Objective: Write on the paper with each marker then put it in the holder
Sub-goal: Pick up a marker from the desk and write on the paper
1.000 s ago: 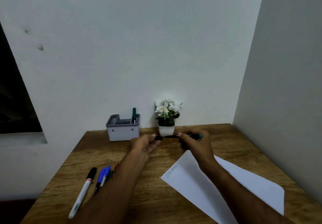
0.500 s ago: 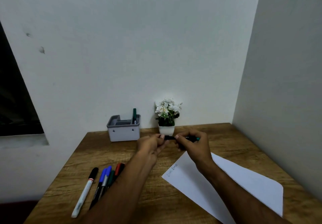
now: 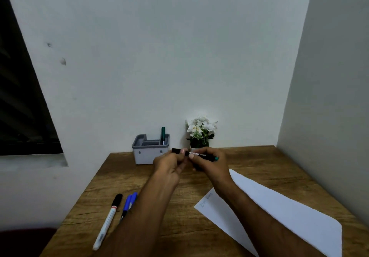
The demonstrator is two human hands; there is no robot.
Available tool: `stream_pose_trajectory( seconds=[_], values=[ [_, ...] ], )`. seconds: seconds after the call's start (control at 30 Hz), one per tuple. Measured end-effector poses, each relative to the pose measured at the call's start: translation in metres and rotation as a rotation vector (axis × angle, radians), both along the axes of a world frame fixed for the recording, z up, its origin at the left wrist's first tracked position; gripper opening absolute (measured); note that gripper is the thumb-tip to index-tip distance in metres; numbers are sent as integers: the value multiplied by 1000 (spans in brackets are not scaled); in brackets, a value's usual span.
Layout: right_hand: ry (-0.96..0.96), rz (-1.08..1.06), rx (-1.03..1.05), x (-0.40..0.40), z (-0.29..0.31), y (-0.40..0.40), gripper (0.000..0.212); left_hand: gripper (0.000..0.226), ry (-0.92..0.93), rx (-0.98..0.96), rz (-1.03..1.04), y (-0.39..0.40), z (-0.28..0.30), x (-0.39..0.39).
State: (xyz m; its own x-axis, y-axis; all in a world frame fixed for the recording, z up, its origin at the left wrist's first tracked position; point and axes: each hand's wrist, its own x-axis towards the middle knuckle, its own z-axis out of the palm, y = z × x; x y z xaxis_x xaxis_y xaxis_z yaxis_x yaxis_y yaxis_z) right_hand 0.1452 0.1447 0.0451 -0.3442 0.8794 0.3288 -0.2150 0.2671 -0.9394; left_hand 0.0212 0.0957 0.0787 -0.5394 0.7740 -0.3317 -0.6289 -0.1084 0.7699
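A black marker [image 3: 196,154] is held level above the desk [image 3: 179,216], just in front of the holder [image 3: 148,152], its left end pinched by the left hand [image 3: 168,166] and its barrel gripped by the right hand [image 3: 211,166]. The paper [image 3: 279,212] lies on the desk at the right, with faint writing near its left corner. One green marker [image 3: 163,134] stands in the holder, and a white marker [image 3: 108,220] and blue markers [image 3: 129,202] lie at the left.

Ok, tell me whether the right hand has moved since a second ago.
Yes. The right hand shifted left: earlier right of the potted flowers, now in front of them, nearly meeting the left hand on the marker.
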Motion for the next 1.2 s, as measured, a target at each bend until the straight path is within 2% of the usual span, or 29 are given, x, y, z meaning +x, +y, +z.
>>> stream_pose_trajectory(
  seconds=[0.07,0.17,0.27,0.33,0.43,0.57,0.67,0.87,1.03,1.2],
  values=[
    [-63,-15,-25,-8,-3,0,21,15,-11,20,43,-2,-2,-11],
    [-307,-39,-2,-21,-10,7,26,20,72,66,154,-4,2,-30],
    [-616,-115,131,-35,-13,12,17,24,293,69,279,-4,13,-49],
    [-742,-152,272,-45,-12,13,10,23,491,23,352,-1,21,-61],
    [-774,-173,408,-59,-2,14,9,26,701,35,407,5,35,-76],
    [-874,-139,583,-76,15,19,11,26,827,60,419,27,55,-92],
    [-965,-116,668,-88,19,28,25,27,923,52,409,48,64,-102],
    [-972,-119,680,-101,12,44,21,29,1018,-36,370,79,55,-118],
    [-994,-112,689,-103,5,52,41,32,1083,-213,257,90,25,-123],
    [-1013,-112,678,-105,-1,55,39,34,1183,-308,212,92,-1,-122]
  ],
)
